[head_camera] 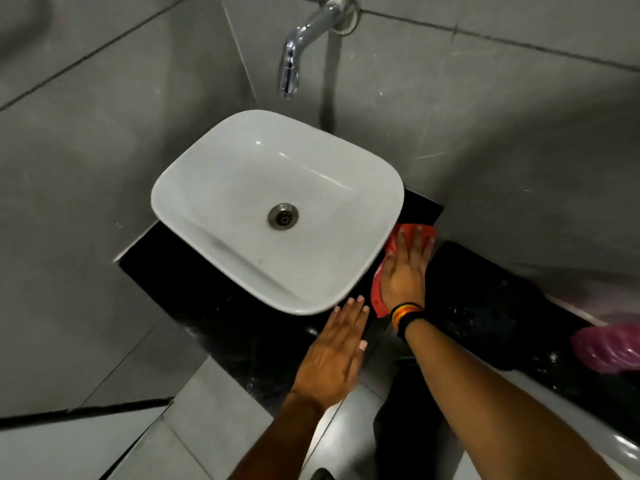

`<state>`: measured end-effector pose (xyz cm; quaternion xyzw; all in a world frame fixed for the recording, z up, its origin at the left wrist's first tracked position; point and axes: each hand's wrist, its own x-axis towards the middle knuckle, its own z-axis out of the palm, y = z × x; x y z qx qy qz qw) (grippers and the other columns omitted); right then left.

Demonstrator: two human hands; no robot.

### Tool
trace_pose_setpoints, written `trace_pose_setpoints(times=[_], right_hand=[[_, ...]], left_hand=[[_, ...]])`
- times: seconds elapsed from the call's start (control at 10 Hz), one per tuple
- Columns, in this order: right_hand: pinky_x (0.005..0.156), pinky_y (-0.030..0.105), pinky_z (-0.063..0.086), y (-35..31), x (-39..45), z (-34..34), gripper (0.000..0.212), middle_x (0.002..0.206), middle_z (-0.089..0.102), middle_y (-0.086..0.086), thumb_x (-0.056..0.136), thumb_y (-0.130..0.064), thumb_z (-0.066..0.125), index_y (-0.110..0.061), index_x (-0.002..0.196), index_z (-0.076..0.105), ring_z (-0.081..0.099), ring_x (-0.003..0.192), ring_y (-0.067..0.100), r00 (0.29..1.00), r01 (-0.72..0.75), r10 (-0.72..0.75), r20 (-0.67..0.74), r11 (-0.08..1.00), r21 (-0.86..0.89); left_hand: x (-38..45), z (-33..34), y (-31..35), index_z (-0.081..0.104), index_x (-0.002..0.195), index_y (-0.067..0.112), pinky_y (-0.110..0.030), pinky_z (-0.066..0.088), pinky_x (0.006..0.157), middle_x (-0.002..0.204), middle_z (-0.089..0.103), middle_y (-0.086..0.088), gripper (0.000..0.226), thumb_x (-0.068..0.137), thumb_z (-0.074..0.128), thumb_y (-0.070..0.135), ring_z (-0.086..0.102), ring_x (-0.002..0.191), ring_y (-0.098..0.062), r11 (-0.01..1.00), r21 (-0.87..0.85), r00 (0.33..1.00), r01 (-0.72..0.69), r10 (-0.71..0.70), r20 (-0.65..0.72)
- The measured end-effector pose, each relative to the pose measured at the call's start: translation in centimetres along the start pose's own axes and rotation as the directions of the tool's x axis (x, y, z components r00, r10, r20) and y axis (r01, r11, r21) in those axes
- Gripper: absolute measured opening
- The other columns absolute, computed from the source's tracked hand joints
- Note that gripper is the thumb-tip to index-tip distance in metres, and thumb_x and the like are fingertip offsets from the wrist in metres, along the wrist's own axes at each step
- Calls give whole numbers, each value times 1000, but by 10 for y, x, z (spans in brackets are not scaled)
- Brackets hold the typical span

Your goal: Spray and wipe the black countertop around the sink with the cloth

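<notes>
A white sink basin point(277, 202) sits on a black countertop point(214, 306) in a grey tiled corner. Right of the basin, my right hand point(405, 271) lies flat with fingers spread, pressing a red cloth point(415, 233) onto the black surface. The cloth shows beyond the fingertips and along the hand's left side. My left hand point(336, 355) rests flat on the countertop's front edge, just below the basin's front right corner, holding nothing. No spray bottle is in view.
A chrome tap point(301, 43) juts from the wall above the basin. A pink plastic bag point(606, 348) lies at the right edge on the counter. Grey wall tiles close in on the left, back and right. Light floor tiles show below.
</notes>
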<state>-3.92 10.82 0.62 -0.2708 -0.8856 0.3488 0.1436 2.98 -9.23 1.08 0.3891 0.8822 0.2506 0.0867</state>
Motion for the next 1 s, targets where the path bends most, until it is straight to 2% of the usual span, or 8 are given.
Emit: trace_pose_setpoints(times=[0.2,0.4,0.5,0.6,0.7,0.8,0.9,1.0], right_hand=[[128,46,5,16,65,-16,53,168,11,23,103,-8,43,-5,155,35,2,155,46,997,-79,79,-8,996,30],[128,44,8,56,43,-40,52,167,20,20,105,-14,34,-1,155,31,7,156,38,946,-119,177,-271,969,217],[128,49,6,89,32,-39,51,169,13,22,107,-13,34,2,156,29,2,156,42,955,-232,240,-173,971,66],[126,56,2,114,25,-22,58,171,0,17,109,-22,29,-6,161,11,-10,155,43,935,-319,346,77,917,-241],[122,63,-7,125,23,-15,63,172,-12,7,108,-36,22,-17,162,-3,-18,155,36,900,-309,402,167,861,-405],[121,65,-10,118,21,-24,65,171,-14,6,108,-41,21,-17,162,-7,-19,156,31,899,-271,389,200,855,-443],[124,59,-6,101,12,-41,67,172,-10,8,108,-38,24,-12,162,-5,-14,157,28,934,-245,328,142,877,-412],[127,50,-5,79,-11,-57,67,171,1,15,104,-37,18,-4,161,4,-2,158,30,990,-80,117,85,935,-346]], left_hand=[[13,11,-2,11,169,17,-29,0,134,180,5,3,59,113,22,31,7,165,-16,1000,0,1000,20,-20,3],[12,9,-2,14,169,16,-31,3,134,179,7,2,58,114,19,34,9,165,-18,999,-11,999,36,-36,23],[13,9,-1,16,169,15,-32,5,134,179,8,2,59,113,20,34,9,165,-18,999,-15,999,32,-31,27],[14,11,-4,19,168,13,-34,8,134,179,12,0,59,112,26,31,12,165,-20,1000,-13,1000,15,-14,27],[14,11,-5,19,168,13,-35,8,134,179,14,-2,59,113,23,34,14,165,-22,999,-37,999,2,-1,32],[14,13,-6,19,168,12,-37,9,134,178,15,-4,59,113,21,35,14,165,-23,1000,-13,1000,-13,13,24],[17,9,-4,25,165,6,-41,14,133,177,19,-9,58,112,24,30,18,164,-25,998,60,1000,-27,28,-7],[17,4,11,38,158,-1,-46,27,126,172,28,-15,56,110,28,26,36,157,-34,984,159,996,-84,76,54]])
